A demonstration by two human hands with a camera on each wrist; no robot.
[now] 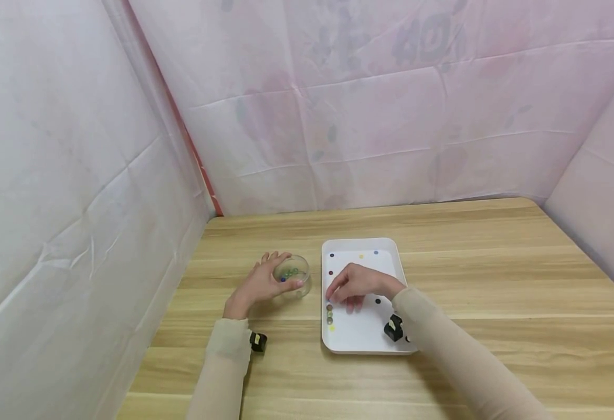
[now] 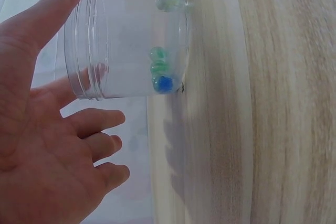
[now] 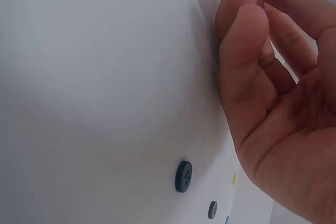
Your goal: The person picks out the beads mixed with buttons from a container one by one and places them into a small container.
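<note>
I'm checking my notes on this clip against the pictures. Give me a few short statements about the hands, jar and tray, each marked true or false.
1. The left hand rests against a clear jar. True.
2. The jar is empty. False: it holds several green and blue beads.
3. The right hand is over the white tray. True.
4. The tray stands on a red cloth. False: it stands on the wooden table.
5. Small buttons lie scattered on the tray. True.
</note>
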